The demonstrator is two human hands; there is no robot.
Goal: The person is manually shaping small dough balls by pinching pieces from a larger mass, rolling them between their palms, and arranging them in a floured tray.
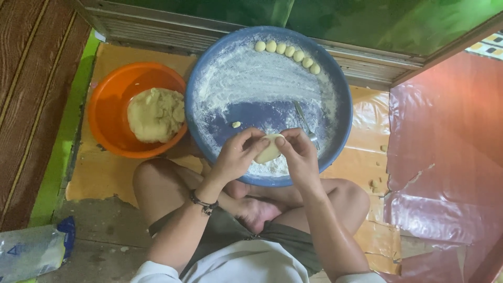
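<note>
Both my hands pinch a flattened pale dough piece [269, 150] over the near rim of a large blue floured tray [335, 89]. My left hand [236, 155] grips its left edge, my right hand [298, 153] its right edge. Along the tray's far rim lies a curved row of several small dough balls [287, 51]. A tiny dough scrap [236, 124] and a metal fork [306, 121] lie on the flour. An orange bowl [107, 107] to the left holds a big dough lump [155, 114].
I sit cross-legged on the floor, knees under the tray. A plastic bag [31, 250] lies at the lower left. Orange and reddish floor sheets [445, 157] spread to the right. A wooden wall [31, 78] stands at left, a metal door sill [157, 31] ahead.
</note>
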